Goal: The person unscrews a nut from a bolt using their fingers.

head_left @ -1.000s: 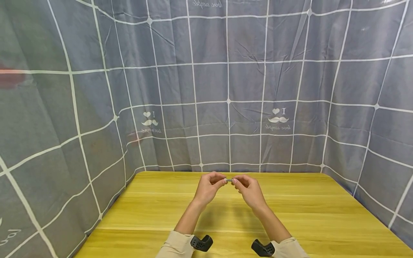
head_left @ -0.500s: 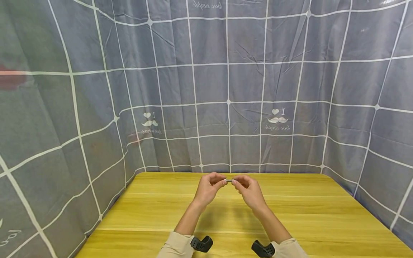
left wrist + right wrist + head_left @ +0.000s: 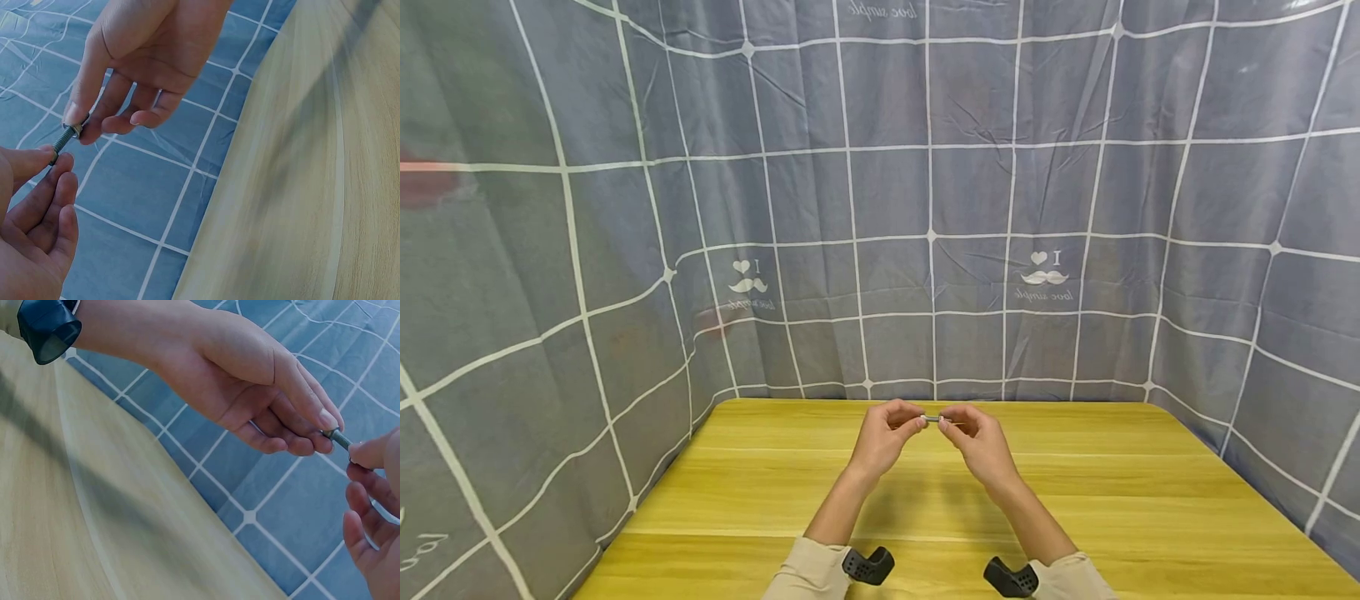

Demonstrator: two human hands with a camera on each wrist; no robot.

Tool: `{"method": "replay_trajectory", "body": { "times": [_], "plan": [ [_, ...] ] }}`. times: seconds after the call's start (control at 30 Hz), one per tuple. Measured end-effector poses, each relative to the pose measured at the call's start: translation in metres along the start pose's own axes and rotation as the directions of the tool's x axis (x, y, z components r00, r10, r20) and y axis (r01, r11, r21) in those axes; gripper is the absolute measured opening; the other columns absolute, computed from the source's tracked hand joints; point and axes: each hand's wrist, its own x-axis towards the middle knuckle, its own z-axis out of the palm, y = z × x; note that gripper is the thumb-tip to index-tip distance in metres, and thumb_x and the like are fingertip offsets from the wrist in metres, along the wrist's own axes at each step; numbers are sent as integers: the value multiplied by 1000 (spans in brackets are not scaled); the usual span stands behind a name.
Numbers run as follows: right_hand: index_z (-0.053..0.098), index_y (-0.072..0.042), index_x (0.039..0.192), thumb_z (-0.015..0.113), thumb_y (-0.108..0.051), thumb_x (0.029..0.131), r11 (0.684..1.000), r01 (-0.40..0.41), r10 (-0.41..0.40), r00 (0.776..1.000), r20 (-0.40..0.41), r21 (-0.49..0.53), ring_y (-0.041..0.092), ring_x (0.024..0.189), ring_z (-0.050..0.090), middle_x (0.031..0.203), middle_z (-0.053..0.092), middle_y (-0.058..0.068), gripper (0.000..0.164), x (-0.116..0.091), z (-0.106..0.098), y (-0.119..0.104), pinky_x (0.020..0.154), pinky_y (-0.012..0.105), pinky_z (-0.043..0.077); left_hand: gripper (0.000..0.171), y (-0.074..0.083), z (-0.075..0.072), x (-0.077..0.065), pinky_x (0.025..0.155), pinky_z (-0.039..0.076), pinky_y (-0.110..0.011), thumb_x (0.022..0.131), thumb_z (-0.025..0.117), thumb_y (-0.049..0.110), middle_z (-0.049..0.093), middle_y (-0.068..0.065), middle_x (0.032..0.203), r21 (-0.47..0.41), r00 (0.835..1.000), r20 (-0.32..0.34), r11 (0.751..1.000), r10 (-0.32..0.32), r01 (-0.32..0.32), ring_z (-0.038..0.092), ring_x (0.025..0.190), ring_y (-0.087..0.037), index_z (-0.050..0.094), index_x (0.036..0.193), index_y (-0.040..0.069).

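A small metal bolt point(image 3: 933, 418) is held level in the air above the far part of the table, between both hands. My left hand point(image 3: 878, 440) pinches one end of it between thumb and fingertips. At the other end, my right hand point(image 3: 985, 447) pinches what looks like a nut point(image 3: 77, 129) on the threads. A short stretch of the bolt's threaded shaft point(image 3: 61, 139) shows between the two sets of fingertips. In the right wrist view the bolt point(image 3: 340, 439) slants between the hands. The fingertips cover both of its ends.
A yellow wood-grain table point(image 3: 940, 533) lies beneath the hands. Grey curtains point(image 3: 887, 200) with a white grid hang behind it and along both sides. Each sleeved forearm wears a black wrist device point(image 3: 868, 567).
Both hands keep their place and their grip. Only the fingertips of the right hand shift slightly around the end of the bolt.
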Motion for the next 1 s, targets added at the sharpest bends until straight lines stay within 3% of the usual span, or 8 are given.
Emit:
{"method": "replay_trajectory", "body": {
  "times": [0.2, 0.27, 0.47, 0.7, 1.0],
  "plan": [
    [69, 3, 119, 72, -4, 97, 1000, 0, 0, 1000, -11, 4, 27, 100, 65, 118, 67, 14, 23, 3, 0, 0, 82, 32, 52, 13, 1, 1, 1, 90, 56, -43, 99, 70, 7, 76, -12, 102, -13, 1000, 3, 1000, -6, 6, 71, 98, -25, 75, 108, -1],
    [67, 6, 121, 70, -4, 99, 1000, 9, -9, 1000, -8, -1, 29, 100, 65, 118, 67, 16, 25, -2, 0, -10, 83, 35, 53, 13, 0, 1, 1, 90, 56, -44, 99, 71, 7, 76, -13, 102, -17, 1000, 2, 1000, -1, 1, 71, 98, -26, 75, 108, -1],
    [71, 2, 117, 64, -19, 105, 1000, -11, 11, 1000, -25, 12, 26, 94, 63, 104, 71, 10, 25, 0, -1, -4, 82, 42, 55, 13, -1, 1, 1, 90, 56, -44, 99, 71, 8, 76, -14, 102, -16, 1000, 2, 1000, 6, -6, 72, 98, -26, 75, 108, -1],
    [73, 1, 110, 67, -14, 103, 1000, -5, 4, 1000, -11, -13, 25, 88, 63, 97, 72, 7, 17, 2, 2, 3, 77, 31, 53, 12, -2, -1, 0, 91, 56, -45, 99, 71, 6, 75, -17, 103, -24, 1000, -4, 1000, 15, -15, 72, 98, -28, 74, 107, -2],
    [72, 0, 116, 69, -14, 102, 1000, 15, -15, 1000, 3, -11, 26, 93, 65, 105, 70, 8, 20, 1, 0, 4, 80, 34, 55, 14, -2, 0, 1, 87, 57, -38, 98, 71, 5, 76, -16, 101, -24, 1000, 3, 999, 28, -28, 72, 96, -28, 73, 108, -6]
  ]
}}
